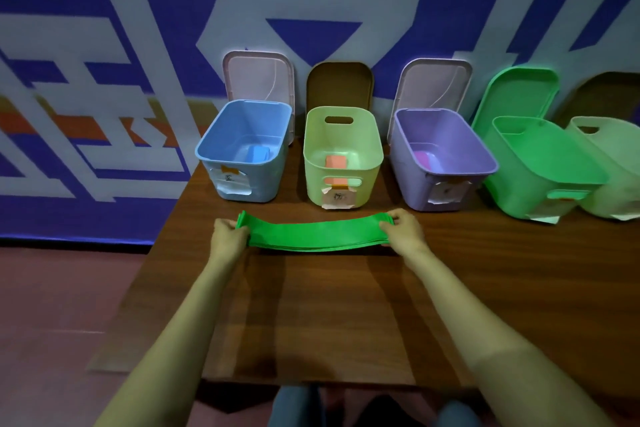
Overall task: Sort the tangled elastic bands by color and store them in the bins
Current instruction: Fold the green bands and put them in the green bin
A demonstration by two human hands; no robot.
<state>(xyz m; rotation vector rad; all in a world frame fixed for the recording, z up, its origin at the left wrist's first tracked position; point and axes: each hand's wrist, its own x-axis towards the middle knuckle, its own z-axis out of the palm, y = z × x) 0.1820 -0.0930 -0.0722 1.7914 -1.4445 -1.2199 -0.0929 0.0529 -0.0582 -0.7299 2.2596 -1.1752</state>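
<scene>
We see a brown table (311, 315) with a row of open bins along its far edge: bright green bin (540, 177), blue bin (242, 152), purple bin (440, 163), pale green bin (343, 156). In front of them, the green elastic band (313, 234) is held stretched just above the tabletop, our left hand (228, 234) gripping one end and right hand (401, 227) the other.

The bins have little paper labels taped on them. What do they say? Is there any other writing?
Blue bin label: one handwritten character, too blurred to read.
Light green bin label: handwritten, too blurred.
Purple bin label: too blurred.
Bright green bin label: mostly hidden.
Wall: large white shapes, cut off, unreadable.
</scene>
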